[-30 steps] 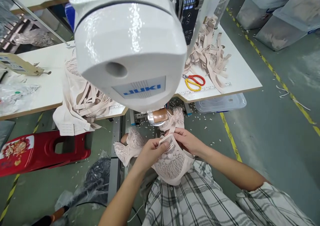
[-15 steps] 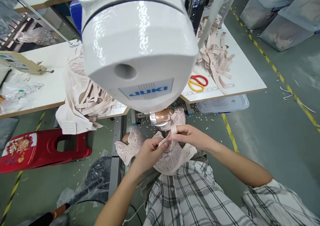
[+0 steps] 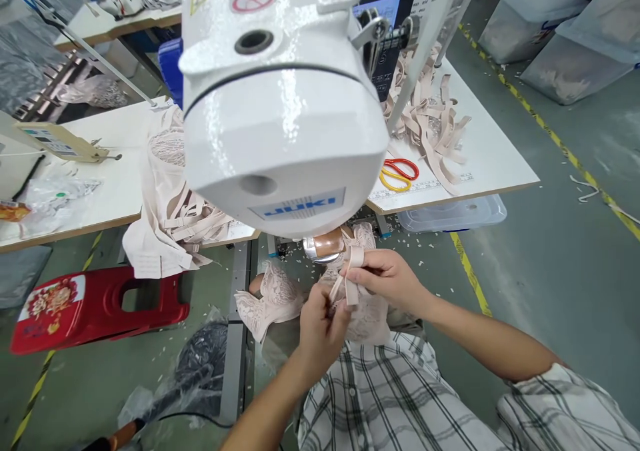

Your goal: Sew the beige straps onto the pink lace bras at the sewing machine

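A pale pink lace bra [image 3: 274, 296] lies over my lap below the sewing machine head [image 3: 287, 151], one cup out to the left and more lace under my hands. My right hand [image 3: 395, 279] is closed, pinching a pale pink strap [image 3: 353, 292] whose short end hangs down. Beside it on the left, my left hand [image 3: 323, 324] is closed with thumb and forefinger on a narrow edge of the same pale fabric. The two hands are nearly touching. Part of the bra is hidden behind my hands and under the machine head.
Loose straps [image 3: 425, 121] and red-and-yellow scissors [image 3: 399, 174] lie on the right table [image 3: 500, 164]. To the left, a pile of bras [image 3: 167, 204] hangs over the table edge. A red stool [image 3: 100, 304] stands on the floor, and clear bins [image 3: 583, 58] are at the far right.
My left hand has turned more upright and moved slightly right and down. My right hand has lifted the strap so that it shows more fully. The camera view has shifted a little.
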Action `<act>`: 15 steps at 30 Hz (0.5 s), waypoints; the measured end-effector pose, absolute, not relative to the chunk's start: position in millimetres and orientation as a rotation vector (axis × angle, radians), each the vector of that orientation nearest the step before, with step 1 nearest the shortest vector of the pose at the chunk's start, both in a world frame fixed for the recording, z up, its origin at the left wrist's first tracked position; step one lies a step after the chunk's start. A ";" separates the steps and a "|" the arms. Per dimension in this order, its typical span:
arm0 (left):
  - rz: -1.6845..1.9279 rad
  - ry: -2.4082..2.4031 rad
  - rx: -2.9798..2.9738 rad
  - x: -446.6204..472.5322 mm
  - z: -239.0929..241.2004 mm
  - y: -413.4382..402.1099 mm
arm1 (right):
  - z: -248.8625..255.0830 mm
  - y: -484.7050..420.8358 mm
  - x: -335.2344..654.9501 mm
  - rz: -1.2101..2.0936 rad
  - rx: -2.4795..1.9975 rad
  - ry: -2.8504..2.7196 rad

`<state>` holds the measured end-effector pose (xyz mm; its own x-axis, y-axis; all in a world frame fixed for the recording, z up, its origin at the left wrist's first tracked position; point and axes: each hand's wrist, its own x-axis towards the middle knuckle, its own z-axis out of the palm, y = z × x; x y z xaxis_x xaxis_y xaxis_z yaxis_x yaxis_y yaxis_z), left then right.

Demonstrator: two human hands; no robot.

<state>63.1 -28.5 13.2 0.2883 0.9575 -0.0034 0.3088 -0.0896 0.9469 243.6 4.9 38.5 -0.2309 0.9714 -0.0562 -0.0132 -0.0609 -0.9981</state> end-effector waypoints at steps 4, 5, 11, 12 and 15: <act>0.900 1.116 2.076 54.7 25.8 -5.1 | 44.1 31.5 255.2 1.506 -1.186 -1.290; 0.890 1.098 2.161 51.9 32.2 3.5 | 44.2 40.0 258.7 1.490 -1.193 -1.281; 0.770 1.270 2.066 46.6 55.5 34.6 | 38.7 85.2 264.4 1.320 -1.248 -1.393; 0.767 1.278 2.038 47.1 55.8 35.7 | 38.7 89.7 262.0 1.241 -1.284 -1.429; 0.783 1.297 1.999 47.7 55.9 35.8 | 41.2 98.8 251.5 1.013 -1.381 -1.530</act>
<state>47.7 35.8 55.9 0.3409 0.9292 0.1429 0.5599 -0.3228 0.7631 251.5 98.8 41.2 -0.0618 0.9965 0.0570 0.3368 0.0745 -0.9386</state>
